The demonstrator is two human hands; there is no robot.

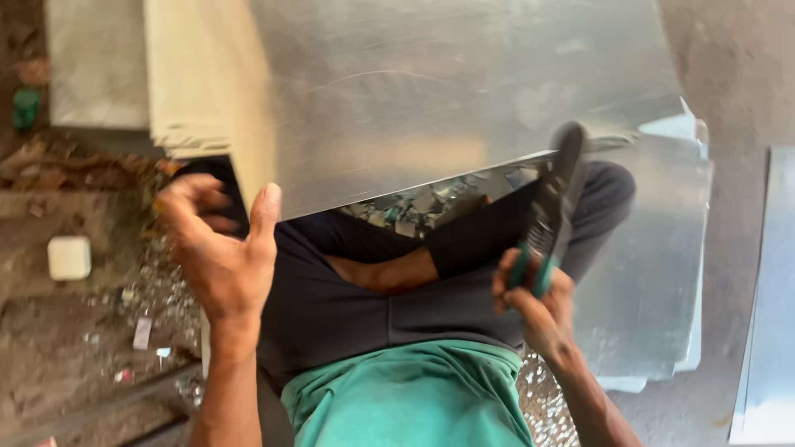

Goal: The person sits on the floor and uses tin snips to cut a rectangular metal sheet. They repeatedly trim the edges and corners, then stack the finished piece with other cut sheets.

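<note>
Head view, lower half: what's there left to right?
White block on the ground → left hand, open at the metal sheet's edge → right hand gripping green-handled snips → stacked metal sheets → another sheet.

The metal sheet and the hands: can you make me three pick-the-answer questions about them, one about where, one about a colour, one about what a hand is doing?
1. Where does the tool meet the metal sheet?
A. at its near edge, on the right
B. at its far left corner
C. in the middle of its top face

2. What colour are the tool's handles?
A. red
B. green
C. yellow

3. What is the left hand doing?
A. gripping a hammer
B. lying flat on the floor
C. held open by the sheet's edge, holding nothing

Answers:
1 A: the dark tool head reaches the near edge on the right.
2 B: green grips show in the right hand.
3 C: the fingers are spread, the thumb points up beside the sheet.
</note>
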